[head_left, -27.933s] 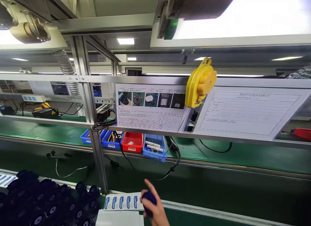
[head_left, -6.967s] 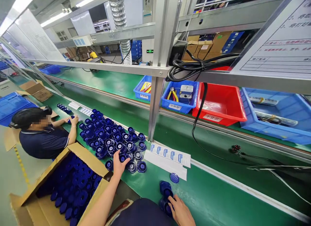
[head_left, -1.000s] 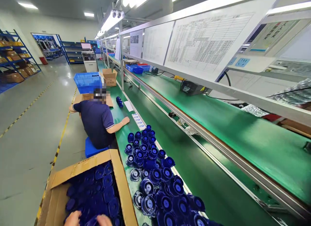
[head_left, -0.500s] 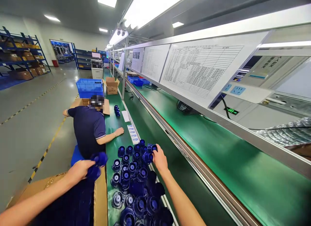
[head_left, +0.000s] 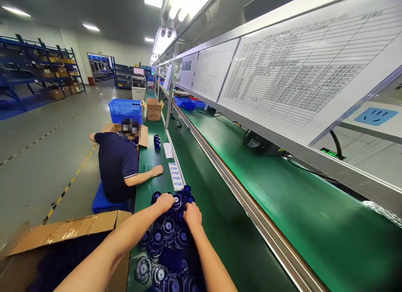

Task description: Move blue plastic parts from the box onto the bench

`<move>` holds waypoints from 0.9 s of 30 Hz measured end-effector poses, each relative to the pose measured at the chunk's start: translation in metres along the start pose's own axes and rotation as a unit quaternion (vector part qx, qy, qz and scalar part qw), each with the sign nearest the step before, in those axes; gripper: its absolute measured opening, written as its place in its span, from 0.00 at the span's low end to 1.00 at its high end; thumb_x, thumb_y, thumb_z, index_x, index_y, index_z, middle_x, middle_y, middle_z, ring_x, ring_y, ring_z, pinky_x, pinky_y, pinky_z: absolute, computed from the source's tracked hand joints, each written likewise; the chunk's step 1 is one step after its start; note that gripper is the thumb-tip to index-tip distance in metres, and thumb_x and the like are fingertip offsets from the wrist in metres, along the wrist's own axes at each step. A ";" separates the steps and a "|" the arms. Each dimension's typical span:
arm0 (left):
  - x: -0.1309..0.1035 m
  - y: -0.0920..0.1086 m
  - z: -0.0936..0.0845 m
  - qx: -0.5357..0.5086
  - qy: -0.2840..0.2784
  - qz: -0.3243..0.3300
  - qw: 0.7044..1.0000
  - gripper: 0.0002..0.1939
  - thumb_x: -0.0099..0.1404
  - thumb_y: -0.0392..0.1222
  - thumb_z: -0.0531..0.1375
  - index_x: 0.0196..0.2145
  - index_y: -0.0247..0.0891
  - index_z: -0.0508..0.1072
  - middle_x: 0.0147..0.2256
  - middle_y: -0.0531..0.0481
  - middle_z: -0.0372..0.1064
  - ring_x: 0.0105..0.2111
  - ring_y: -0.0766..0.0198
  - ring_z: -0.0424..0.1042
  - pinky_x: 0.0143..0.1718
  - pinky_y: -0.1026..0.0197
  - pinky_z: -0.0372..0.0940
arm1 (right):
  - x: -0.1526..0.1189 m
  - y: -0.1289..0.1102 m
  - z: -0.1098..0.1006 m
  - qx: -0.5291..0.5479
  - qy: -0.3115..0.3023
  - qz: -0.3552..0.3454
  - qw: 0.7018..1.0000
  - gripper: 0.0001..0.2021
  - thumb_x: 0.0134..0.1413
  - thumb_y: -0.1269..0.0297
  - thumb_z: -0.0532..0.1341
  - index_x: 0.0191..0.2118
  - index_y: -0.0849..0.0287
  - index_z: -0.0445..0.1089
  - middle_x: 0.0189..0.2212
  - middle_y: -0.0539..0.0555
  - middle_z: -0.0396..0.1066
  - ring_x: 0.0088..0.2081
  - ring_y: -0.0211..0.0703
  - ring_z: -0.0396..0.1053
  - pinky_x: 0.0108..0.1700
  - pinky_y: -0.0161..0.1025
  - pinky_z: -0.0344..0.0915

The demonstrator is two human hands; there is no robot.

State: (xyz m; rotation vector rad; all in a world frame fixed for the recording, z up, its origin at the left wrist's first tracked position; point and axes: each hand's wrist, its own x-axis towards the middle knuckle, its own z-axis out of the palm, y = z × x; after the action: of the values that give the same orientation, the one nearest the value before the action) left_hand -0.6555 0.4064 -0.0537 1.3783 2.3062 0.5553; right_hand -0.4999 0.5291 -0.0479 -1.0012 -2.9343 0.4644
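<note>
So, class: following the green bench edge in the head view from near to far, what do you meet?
Pile of dark blue round plastic parts → the person's two hands, left hand and right hand, on it → white label strip → co-worker's hand → white paper sheet → small stack of blue parts → brown cardboard box.

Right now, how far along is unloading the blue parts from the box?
Done: a big pile of blue parts already sits on the green bench. In hand: left hand and right hand rest on the pile's far end. Left: the cardboard box is open, with dark parts showing inside.
</note>
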 end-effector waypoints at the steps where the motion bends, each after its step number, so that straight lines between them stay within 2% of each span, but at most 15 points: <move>1: 0.000 -0.002 0.001 0.008 -0.011 -0.003 1.000 0.12 0.74 0.47 0.63 0.49 0.37 0.77 0.52 0.43 0.76 0.51 0.55 0.76 0.56 0.45 0.73 | -0.001 0.003 0.002 0.012 0.003 0.003 1.000 0.16 0.57 0.69 0.66 0.51 0.58 0.79 0.61 0.69 0.72 0.58 0.63 0.75 0.55 0.50 0.72; 4: -0.005 -0.010 -0.002 0.020 -0.039 0.003 0.999 0.11 0.73 0.46 0.63 0.47 0.37 0.78 0.50 0.44 0.77 0.51 0.55 0.77 0.56 0.45 0.73 | -0.007 0.011 0.007 0.048 0.019 0.009 0.999 0.21 0.58 0.63 0.67 0.58 0.57 0.75 0.64 0.69 0.69 0.64 0.63 0.70 0.61 0.51 0.69; 8: -0.016 -0.015 -0.019 -0.007 -0.043 0.046 0.998 0.12 0.73 0.46 0.64 0.49 0.39 0.78 0.50 0.44 0.77 0.50 0.55 0.77 0.56 0.45 0.73 | -0.015 0.017 0.006 0.097 0.060 -0.002 0.993 0.24 0.61 0.59 0.64 0.61 0.59 0.73 0.64 0.68 0.70 0.66 0.61 0.68 0.65 0.51 0.66; 12: -0.037 -0.010 -0.039 -0.080 0.001 0.073 0.994 0.15 0.72 0.45 0.65 0.53 0.38 0.77 0.53 0.42 0.77 0.53 0.53 0.76 0.60 0.42 0.70 | -0.029 0.013 -0.011 0.151 0.108 -0.021 0.982 0.22 0.63 0.61 0.60 0.59 0.66 0.73 0.60 0.70 0.74 0.63 0.60 0.70 0.66 0.52 0.66; 15: -0.079 -0.025 -0.049 -0.142 0.062 0.048 0.987 0.18 0.72 0.44 0.64 0.57 0.38 0.76 0.57 0.40 0.75 0.59 0.52 0.72 0.64 0.43 0.65 | -0.059 0.002 -0.028 0.199 0.137 -0.028 0.970 0.24 0.64 0.56 0.59 0.59 0.68 0.73 0.60 0.72 0.73 0.65 0.63 0.67 0.68 0.59 0.64; 17: -0.130 -0.052 -0.051 -0.175 0.106 -0.004 0.979 0.17 0.75 0.47 0.60 0.58 0.40 0.76 0.58 0.41 0.75 0.58 0.55 0.72 0.61 0.50 0.67 | -0.093 -0.011 -0.038 0.232 0.149 -0.023 0.961 0.28 0.65 0.50 0.59 0.61 0.67 0.70 0.65 0.74 0.66 0.66 0.64 0.66 0.64 0.60 0.68; 18: -0.164 -0.069 -0.050 -0.187 0.128 -0.040 0.973 0.17 0.77 0.48 0.57 0.57 0.40 0.76 0.56 0.41 0.76 0.57 0.56 0.73 0.59 0.53 0.69 | -0.114 -0.020 -0.044 0.255 0.164 -0.023 0.953 0.29 0.64 0.47 0.60 0.62 0.65 0.71 0.67 0.73 0.63 0.62 0.62 0.69 0.60 0.58 0.72; 20: -0.245 -0.103 -0.043 -0.200 0.170 -0.124 0.957 0.19 0.79 0.51 0.53 0.53 0.37 0.77 0.51 0.42 0.78 0.50 0.58 0.76 0.53 0.55 0.71 | -0.166 -0.041 -0.053 0.325 0.215 -0.028 0.921 0.25 0.60 0.47 0.67 0.57 0.58 0.75 0.64 0.67 0.69 0.49 0.55 0.78 0.54 0.56 0.76; 22: -0.337 -0.131 -0.025 -0.203 0.200 -0.215 0.934 0.19 0.79 0.51 0.53 0.50 0.34 0.76 0.44 0.44 0.77 0.43 0.60 0.77 0.48 0.53 0.73 | -0.226 -0.067 -0.053 0.366 0.222 -0.058 0.902 0.17 0.62 0.52 0.68 0.50 0.58 0.78 0.57 0.65 0.75 0.52 0.56 0.77 0.53 0.53 0.76; 23: -0.382 -0.142 -0.012 -0.201 0.206 -0.260 0.922 0.18 0.78 0.51 0.55 0.47 0.34 0.76 0.41 0.46 0.77 0.40 0.60 0.77 0.46 0.53 0.73 | -0.256 -0.083 -0.045 0.374 0.216 -0.067 0.899 0.12 0.63 0.56 0.68 0.47 0.57 0.78 0.52 0.63 0.78 0.52 0.56 0.76 0.56 0.54 0.74; 25: -0.465 -0.158 0.022 -0.196 0.197 -0.339 0.899 0.15 0.75 0.51 0.59 0.42 0.34 0.76 0.37 0.49 0.76 0.38 0.61 0.76 0.45 0.52 0.73 | -0.313 -0.116 -0.014 0.401 0.141 -0.097 0.900 0.07 0.65 0.60 0.66 0.44 0.56 0.78 0.44 0.59 0.80 0.46 0.51 0.78 0.52 0.49 0.75; 27: -0.531 -0.163 0.061 -0.193 0.171 -0.403 0.878 0.14 0.73 0.50 0.63 0.40 0.35 0.76 0.37 0.50 0.75 0.38 0.61 0.76 0.46 0.51 0.73 | -0.359 -0.151 0.036 0.398 -0.034 -0.132 0.907 0.09 0.69 0.59 0.61 0.42 0.55 0.78 0.42 0.58 0.80 0.43 0.48 0.79 0.44 0.41 0.76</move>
State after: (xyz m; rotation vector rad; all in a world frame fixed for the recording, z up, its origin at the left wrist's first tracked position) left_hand -0.5114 -0.1294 -0.1209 0.0796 2.5532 0.9404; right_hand -0.3080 0.1902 -0.0083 -0.4681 -2.4345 1.5146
